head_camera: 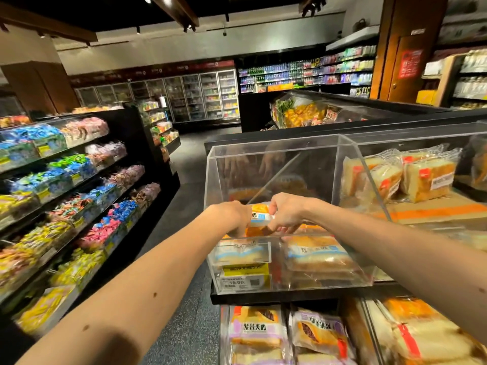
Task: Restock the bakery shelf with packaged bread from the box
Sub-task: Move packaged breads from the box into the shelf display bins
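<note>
Supermarket aisle; clear acrylic bin [210,180] on near-right shelf. Left hand [234,217] and right hand [286,214] both grip one bread packet [259,216] over it.

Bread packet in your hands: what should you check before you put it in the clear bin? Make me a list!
1. Both the left hand and right hand grip the bread packet: ok.
2. Packet is at the opening of the clear bin: ok.
3. Room above the packets lying inside: ok.
4. Blue-and-white label matches theirs: ok.
5. Wrapper sealed: cannot tell.
</note>
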{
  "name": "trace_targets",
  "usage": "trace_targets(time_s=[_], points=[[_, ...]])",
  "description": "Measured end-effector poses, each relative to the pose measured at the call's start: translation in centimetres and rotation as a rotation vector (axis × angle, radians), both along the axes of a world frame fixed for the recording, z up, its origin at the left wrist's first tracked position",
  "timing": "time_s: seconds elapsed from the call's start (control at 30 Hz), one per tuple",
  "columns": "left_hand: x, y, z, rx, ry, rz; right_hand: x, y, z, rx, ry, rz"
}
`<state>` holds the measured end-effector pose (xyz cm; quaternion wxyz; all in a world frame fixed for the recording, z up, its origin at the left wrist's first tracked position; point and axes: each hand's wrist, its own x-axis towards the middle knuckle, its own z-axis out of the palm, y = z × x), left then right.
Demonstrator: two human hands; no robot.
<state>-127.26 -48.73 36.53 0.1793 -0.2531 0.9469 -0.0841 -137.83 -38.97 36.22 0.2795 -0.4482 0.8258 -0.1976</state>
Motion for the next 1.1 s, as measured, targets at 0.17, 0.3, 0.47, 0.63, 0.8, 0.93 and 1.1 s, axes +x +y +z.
trace_targets(time_s=[0.17, 0.3, 0.47, 0.63, 0.8, 0.93, 1.1], points=[[1.4, 0.6, 0.9, 0.029, 0.185, -0.008, -0.7, 2.0, 0.5, -0.132, 0.031, -0.017], [3.8, 2.3, 3.7, 0.037, 0.463, -0.022, 0.2, 4.5, 0.9, -0.385, 0.144, -0.019], [11.9, 7.4, 6.5, -0.142, 0.633, -0.028, 4.8, 8.4, 2.4, -0.771, 0.349, 0.148], [26.5, 14.5, 2.2, -0.377, 0.611, 0.185, 15.2, 10.1, -1.9, -0.779, 0.394, 0.624], [42.3, 24.0, -6.2, -0.302, 0.47, 0.685, 30.2, 12.1, -11.1, -0.712, 0.375, 1.005], [52.5, 32.6, -13.8, -0.181, 0.57, 1.106, 43.2, 15.4, -18.6, -0.522, 0.327, 1.362], [62.8, 40.6, -22.9, 0.051, 0.407, 1.539, 55.7, 19.3, -24.5, -0.313, 0.267, 1.575]])
